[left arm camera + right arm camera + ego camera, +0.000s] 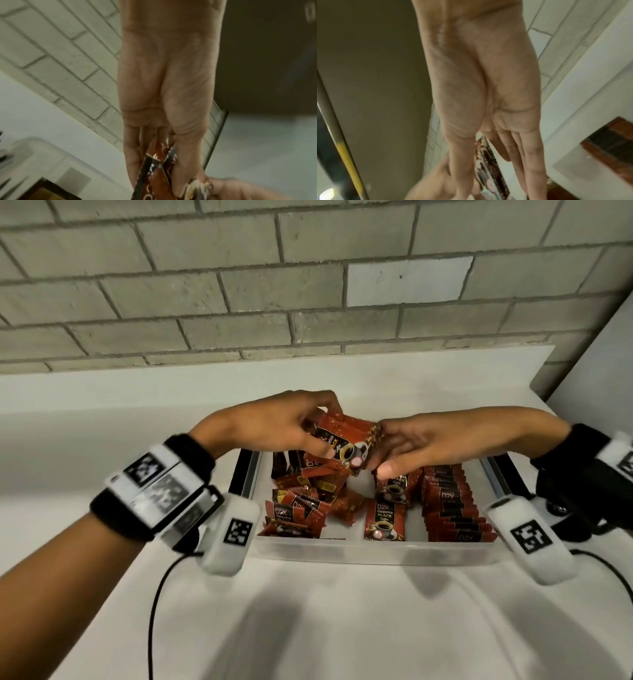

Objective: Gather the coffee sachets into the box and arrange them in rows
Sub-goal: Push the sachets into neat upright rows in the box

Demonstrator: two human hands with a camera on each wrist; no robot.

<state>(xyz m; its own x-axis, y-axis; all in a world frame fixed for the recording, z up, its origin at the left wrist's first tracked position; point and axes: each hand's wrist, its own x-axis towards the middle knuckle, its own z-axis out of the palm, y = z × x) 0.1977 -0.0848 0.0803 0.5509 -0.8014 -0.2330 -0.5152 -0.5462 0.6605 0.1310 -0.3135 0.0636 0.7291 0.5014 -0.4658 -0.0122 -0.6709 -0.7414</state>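
Observation:
A clear plastic box [370, 549] stands on the white counter with red coffee sachets in it. My left hand [318, 436] grips a small bundle of sachets [339, 440] above the box's far middle. My right hand [378, 455] pinches the right end of the bundle's top sachet between thumb and fingers. The left wrist view shows my left hand [154, 162] around the sachets [157, 170]. In the right wrist view a sachet's edge [488, 166] runs between my thumb and fingers. A tidy row of sachets [452, 505] stands along the box's right side. A loose pile [301, 508] fills the left.
One sachet [385, 522] lies flat in the box's middle front. A grey brick wall [239, 285] rises behind the counter and a white wall [596, 364] closes the right side. A black cable [154, 611] hangs from my left wrist over the front of the counter.

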